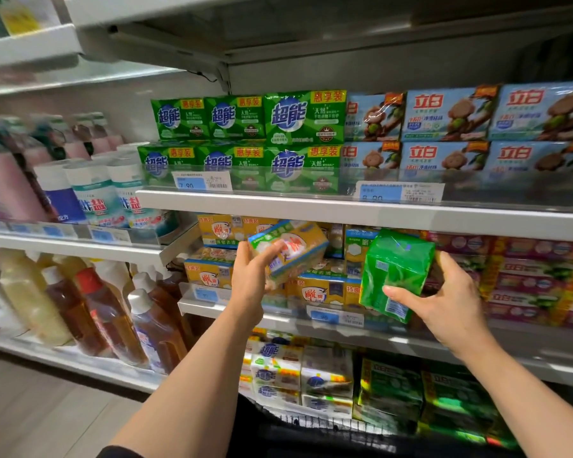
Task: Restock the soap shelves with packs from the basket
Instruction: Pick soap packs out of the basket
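Observation:
My left hand (250,279) grips a yellow soap pack (291,251) with a blue edge, tilted in front of the middle shelf (245,309). That shelf carries matching yellow soap packs (321,289). My right hand (444,299) holds a green soap pack (394,272) by its lower right side, back label toward me, also at middle-shelf height. On the upper shelf (311,206) stand stacked green soap packs (298,120) of the same colour. The basket (311,424) shows only as a dark wire rim at the bottom.
Blue soap packs (450,117) fill the upper shelf's right side, and pink and red packs (526,279) the middle shelf's right. Bottles (93,309) and salt canisters (93,193) stand on the left shelving. White and green packs (328,375) sit on the lowest shelf.

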